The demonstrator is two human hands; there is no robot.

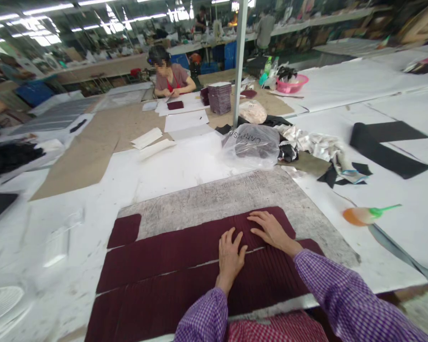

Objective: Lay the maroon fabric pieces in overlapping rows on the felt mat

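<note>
My left hand (231, 254) lies flat, fingers spread, on long dark maroon ribbed fabric pieces (171, 259) laid side by side on a grey stained board (214, 199). My right hand (271, 229) rests flat beside it on the upper strip, fingers stretched toward the left. Neither hand holds anything. A smaller maroon piece (124, 230) lies at the strips' left end. Purple checked sleeves cover both forearms.
A clear plastic bag (252, 145) and crumpled silver and black scraps (317, 152) lie beyond the board. An orange brush with a green handle (367, 214) sits to the right. Black fabric (385, 147) lies far right. A metal pole (240, 61) stands behind; a seated person (171, 76) works beside a maroon stack (219, 97).
</note>
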